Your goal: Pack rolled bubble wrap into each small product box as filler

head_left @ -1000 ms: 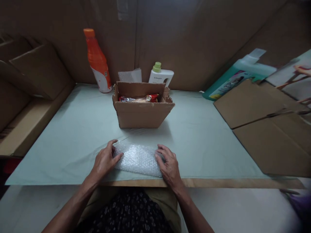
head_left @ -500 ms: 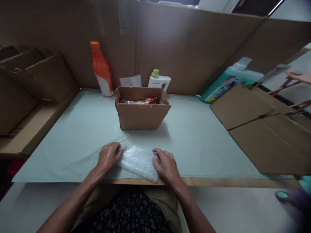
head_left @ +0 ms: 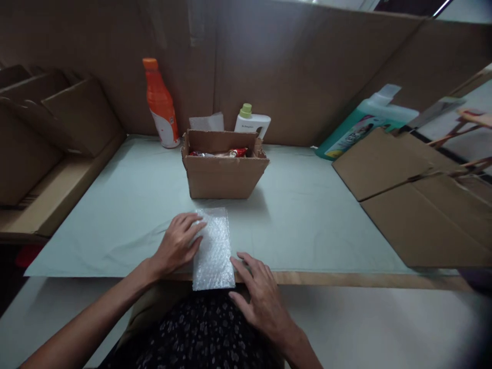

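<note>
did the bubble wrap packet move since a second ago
Yes. The bubble wrap packet lay crosswise along the table edge; now it is turned lengthwise, pointing toward the cardboard box, its near end overhanging that edge.

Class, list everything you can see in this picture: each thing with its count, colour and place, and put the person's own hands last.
bubble wrap: 1, clear, table's near edge, overhanging it
box: 1, brown, open, table centre, packets inside
orange bottle: 1, back left
white bottle: 1, green cap, behind box
paper: 1, white, behind box
teal jug: 1, back right, leaning
flat cardboard: brown sheets, right
folded cartons: brown, left
table: 1, pale green cover
left hand: flat on the wrap's left side
right hand: at the wrap's near right corner
</note>
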